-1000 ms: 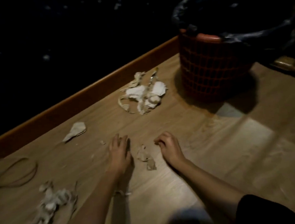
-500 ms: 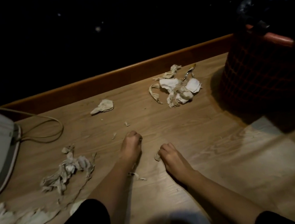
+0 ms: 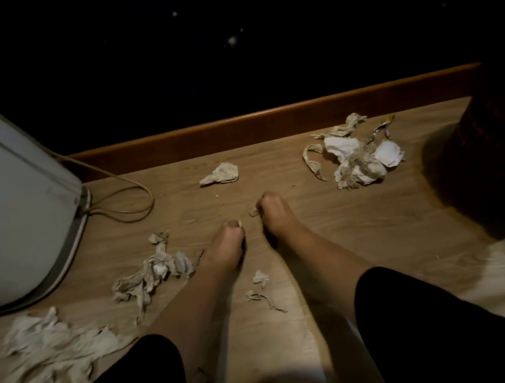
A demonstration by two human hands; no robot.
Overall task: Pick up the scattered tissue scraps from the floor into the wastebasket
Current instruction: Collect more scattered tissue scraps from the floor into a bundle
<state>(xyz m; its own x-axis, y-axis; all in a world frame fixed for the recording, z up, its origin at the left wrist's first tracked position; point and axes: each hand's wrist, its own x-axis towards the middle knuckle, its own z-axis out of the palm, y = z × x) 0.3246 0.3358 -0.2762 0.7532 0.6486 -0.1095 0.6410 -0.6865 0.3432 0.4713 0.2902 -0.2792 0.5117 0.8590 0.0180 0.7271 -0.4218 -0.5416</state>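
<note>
We're barely started — our left hand (image 3: 227, 239) and right hand (image 3: 272, 209) each look pinched on a tiny tissue scrap (image 3: 253, 212), though it's dim. Big piles (image 3: 355, 158) remain on the floor (image 3: 370, 226); the wastebasket (image 3: 497, 145) sits far right.

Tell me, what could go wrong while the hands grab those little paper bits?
The left hand and right hand each pinch only a tiny scrap, so a bit could slip out on the way to the wastebasket, which stands far off at the right edge. The small scraps between the forearms could get missed or brushed away. The cord loops near the left pile and might snag.
</note>
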